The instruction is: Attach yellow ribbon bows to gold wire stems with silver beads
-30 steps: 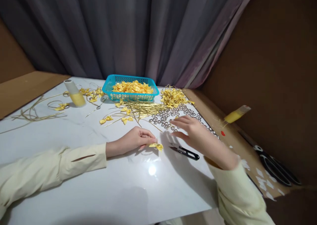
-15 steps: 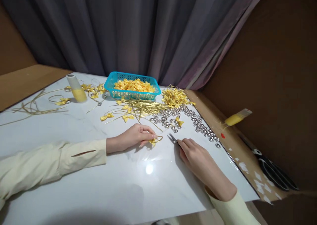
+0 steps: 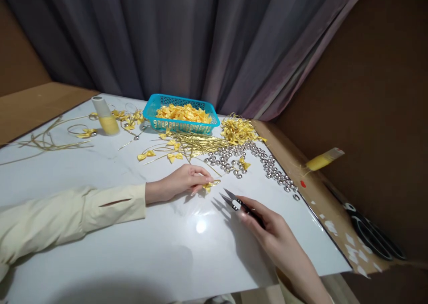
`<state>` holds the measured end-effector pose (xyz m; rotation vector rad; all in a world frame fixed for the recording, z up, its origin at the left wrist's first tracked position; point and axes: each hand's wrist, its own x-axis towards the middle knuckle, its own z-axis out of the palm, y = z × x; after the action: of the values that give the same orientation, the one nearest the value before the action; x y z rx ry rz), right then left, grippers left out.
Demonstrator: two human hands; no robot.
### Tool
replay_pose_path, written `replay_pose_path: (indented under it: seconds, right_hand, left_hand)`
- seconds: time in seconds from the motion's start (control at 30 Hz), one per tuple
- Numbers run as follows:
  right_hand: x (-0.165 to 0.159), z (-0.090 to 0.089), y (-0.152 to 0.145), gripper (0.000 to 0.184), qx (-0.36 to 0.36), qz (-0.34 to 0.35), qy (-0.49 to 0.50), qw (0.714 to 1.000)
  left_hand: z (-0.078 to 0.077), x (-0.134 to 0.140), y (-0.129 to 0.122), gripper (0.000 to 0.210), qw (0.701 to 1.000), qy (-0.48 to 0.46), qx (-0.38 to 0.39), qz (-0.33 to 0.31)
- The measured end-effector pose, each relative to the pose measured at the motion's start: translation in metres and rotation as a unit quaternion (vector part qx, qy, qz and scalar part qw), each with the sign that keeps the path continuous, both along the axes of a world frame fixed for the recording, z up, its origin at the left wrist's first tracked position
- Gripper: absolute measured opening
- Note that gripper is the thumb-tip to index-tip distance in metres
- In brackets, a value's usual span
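Note:
Between its thumb and fingers my left hand (image 3: 182, 182) pinches a yellow ribbon bow (image 3: 209, 186) with a small loop of gold cord. The fingertips cover part of the bow. My right hand (image 3: 267, 226) is closed around black-handled thread snips (image 3: 238, 204). Their two blades are spread and point up and left toward the bow, apart from it. Just beyond the hands lie gold cords (image 3: 200, 144), loose yellow bows (image 3: 174, 157) and a scatter of silver beads (image 3: 230, 157).
A blue basket (image 3: 152, 122) full of yellow bows stands at the back. To its right is a heap of corded bows (image 3: 238, 131). A yellow thread spool (image 3: 107, 121) stands at left; another spool (image 3: 325, 158) and large black scissors (image 3: 368, 232) lie on the cardboard at right.
My right hand has moved down and turned, bringing the snips into fuller view with their blades spread wider. The left hand keeps its pinch on the bow. The view has shifted slightly.

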<state>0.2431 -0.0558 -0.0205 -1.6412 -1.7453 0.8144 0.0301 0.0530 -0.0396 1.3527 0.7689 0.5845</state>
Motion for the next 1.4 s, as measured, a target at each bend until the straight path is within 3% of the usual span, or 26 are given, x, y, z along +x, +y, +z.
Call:
replay_pose_path:
  seconds: [0.2,0.6,1.4]
  right_hand:
    - [-0.02,0.001,0.005,0.03,0.018,-0.047,-0.018,0.999]
    - [-0.032,0.005,0.024,0.031,-0.012,-0.001,-0.01,1.0]
    - [-0.038,-0.007,0.026,0.029,0.046,0.027,-0.066,0.996]
  left_hand:
    - [0.002,0.0,-0.001,0.02,1.0,0.006,0.005,-0.006]
    - [0.001,-0.001,0.0,0.02,1.0,0.001,0.008,-0.016]
    - [0.001,0.001,-0.002,0.021,0.999,0.009,0.016,-0.028]
